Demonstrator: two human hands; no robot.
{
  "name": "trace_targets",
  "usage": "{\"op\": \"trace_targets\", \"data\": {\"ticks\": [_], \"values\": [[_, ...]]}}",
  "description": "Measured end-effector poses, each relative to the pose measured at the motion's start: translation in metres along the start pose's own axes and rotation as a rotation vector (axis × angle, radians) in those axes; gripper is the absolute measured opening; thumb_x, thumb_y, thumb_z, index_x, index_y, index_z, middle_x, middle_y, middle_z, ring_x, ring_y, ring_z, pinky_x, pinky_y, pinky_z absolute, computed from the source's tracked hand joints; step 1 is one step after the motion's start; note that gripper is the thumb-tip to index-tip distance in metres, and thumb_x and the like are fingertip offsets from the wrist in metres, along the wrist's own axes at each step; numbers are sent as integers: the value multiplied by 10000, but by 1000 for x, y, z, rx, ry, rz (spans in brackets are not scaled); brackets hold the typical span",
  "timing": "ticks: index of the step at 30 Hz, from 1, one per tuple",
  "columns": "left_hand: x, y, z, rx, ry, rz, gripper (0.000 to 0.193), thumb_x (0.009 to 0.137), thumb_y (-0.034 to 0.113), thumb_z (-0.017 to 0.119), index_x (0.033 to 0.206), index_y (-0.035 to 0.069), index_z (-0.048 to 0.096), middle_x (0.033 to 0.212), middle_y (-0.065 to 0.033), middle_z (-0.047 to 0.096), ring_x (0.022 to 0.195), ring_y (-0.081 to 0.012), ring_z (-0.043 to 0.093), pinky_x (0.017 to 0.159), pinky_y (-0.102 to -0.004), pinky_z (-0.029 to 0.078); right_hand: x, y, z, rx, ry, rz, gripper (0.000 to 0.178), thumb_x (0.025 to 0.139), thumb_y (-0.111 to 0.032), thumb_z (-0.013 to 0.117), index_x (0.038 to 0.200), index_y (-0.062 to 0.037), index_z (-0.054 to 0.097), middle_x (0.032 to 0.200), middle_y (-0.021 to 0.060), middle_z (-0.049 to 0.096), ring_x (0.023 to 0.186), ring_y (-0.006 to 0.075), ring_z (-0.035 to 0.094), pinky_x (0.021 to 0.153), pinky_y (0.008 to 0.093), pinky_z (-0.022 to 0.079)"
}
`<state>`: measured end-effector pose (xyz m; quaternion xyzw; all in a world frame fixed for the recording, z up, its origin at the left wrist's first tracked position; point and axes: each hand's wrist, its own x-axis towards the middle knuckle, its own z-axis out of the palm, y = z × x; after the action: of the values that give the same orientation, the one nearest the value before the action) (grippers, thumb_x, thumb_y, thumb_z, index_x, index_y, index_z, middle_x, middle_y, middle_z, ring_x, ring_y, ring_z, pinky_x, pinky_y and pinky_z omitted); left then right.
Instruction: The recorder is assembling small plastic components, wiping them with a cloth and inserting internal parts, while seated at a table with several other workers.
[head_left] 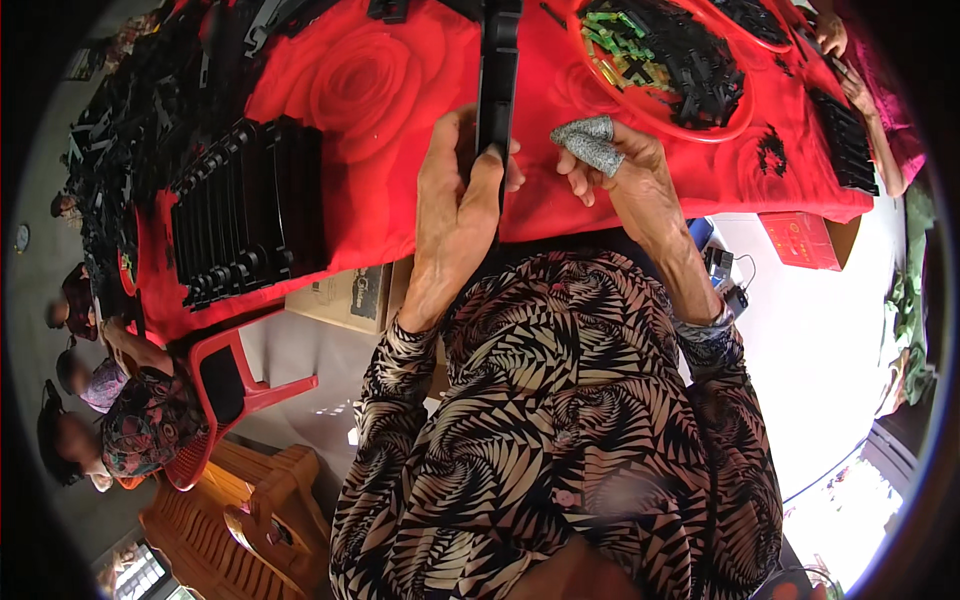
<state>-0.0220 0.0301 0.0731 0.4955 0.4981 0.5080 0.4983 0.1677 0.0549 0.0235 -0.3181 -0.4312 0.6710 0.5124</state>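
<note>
Head view: the left hand (455,205) has its fingers wrapped around the near part of a long black plastic bar (497,90), thumb lying on its face. The bar's long axis runs away from the person, its far end leaving the top of the picture. Just right of the bar, apart from it, the right hand (635,170) is loosely curled, grey fabric covers (590,150) on some fingers; whether these pinch something small cannot be told. Only red tablecloth (540,215) shows between them and the bar. Left of the bar, a row of black ribbed parts (250,215) lies on the bench; farther right of it sits a red basin (716,136) of small black pieces (700,80) and green pieces (610,40), with a co-worker's hand (855,90) well beyond.
</note>
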Motion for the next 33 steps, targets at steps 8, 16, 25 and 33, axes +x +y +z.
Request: {"op": "trace_targets", "data": {"ticks": [8,16,25,33], "values": [[-3,-13,2,28,14,-19,306,940,36,461,1224,-74,499,851,-72,603,734,-132,593,692,-285,517,-5,11,6,-44,13,19,161,959,-98,615,1064,-4,693,827,65,694,636,90,601,533,234,472],[-7,-31,-4,-5,-73,-86,279,992,92,470,1225,-56,512,894,-76,621,739,-116,571,694,-272,496,-14,21,10,-143,43,62,159,966,-65,586,1072,7,680,840,70,687,650,103,595,556,234,474],[-23,-53,-18,375,-116,253,201,933,92,566,1076,-41,516,721,-176,599,609,-327,561,588,-399,451,-8,-4,26,-658,301,-466,369,990,-167,551,1310,16,538,1192,121,655,1060,193,615,935,307,477],[-29,-33,-23,530,-303,-97,243,895,68,637,1095,-37,549,756,-227,589,640,-374,557,601,-421,438,-7,5,12,-263,90,-200,338,1003,-233,533,1201,25,624,1037,108,705,943,170,645,880,302,490]]}}
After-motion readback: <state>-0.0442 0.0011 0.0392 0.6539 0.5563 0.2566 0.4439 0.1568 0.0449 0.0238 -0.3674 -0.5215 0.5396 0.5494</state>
